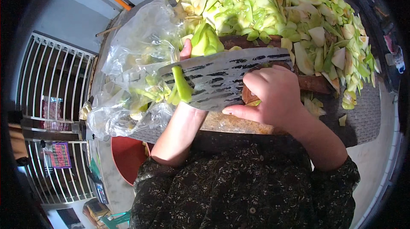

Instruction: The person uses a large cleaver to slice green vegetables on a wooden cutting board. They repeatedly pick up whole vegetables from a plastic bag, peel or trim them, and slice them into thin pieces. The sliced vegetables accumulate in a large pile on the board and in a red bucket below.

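My right hand [272,93] grips a wide-bladed cleaver [217,78], its thumb and fingers closed around the handle end. Dark streaks cover the face of the blade, and a green slice [182,83] clings to it near the left end. Behind the blade, my left hand [186,49] is mostly hidden; one digit shows against a partly cut green vegetable [206,41] that it holds. Below the hands lies a worn wooden cutting board [237,123].
A large heap of pale green slices [256,5] covers the far side of the grey woven-pattern tabletop [368,120]. Left of my hands lies a clear plastic bag [141,43] with green pieces. A red tub [128,158] stands below the table's left edge.
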Demonstrator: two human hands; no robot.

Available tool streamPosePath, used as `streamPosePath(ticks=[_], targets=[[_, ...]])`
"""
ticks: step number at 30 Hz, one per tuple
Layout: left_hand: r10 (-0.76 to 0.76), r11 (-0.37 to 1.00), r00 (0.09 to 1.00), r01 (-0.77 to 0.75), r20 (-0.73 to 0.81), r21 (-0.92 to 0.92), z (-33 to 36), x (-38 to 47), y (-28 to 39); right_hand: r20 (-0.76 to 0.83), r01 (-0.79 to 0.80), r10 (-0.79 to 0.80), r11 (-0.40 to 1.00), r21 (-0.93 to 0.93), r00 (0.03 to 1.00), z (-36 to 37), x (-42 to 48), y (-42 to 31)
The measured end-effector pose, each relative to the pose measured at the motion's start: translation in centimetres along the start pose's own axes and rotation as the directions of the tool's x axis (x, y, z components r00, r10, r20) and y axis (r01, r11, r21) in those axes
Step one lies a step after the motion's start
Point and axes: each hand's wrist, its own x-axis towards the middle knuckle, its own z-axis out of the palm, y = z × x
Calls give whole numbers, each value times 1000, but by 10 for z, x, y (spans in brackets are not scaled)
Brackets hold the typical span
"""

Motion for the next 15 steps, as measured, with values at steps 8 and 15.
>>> streamPosePath(ticks=[8,15], targets=[[-108,989,987,94,122,111,5,-10,-2,-151,-533,513,834,-147,845,-14,11,70],[-123,982,992,119,16,146,-1,0,1,-51,-437,440,898,51,897,-25,11,35]])
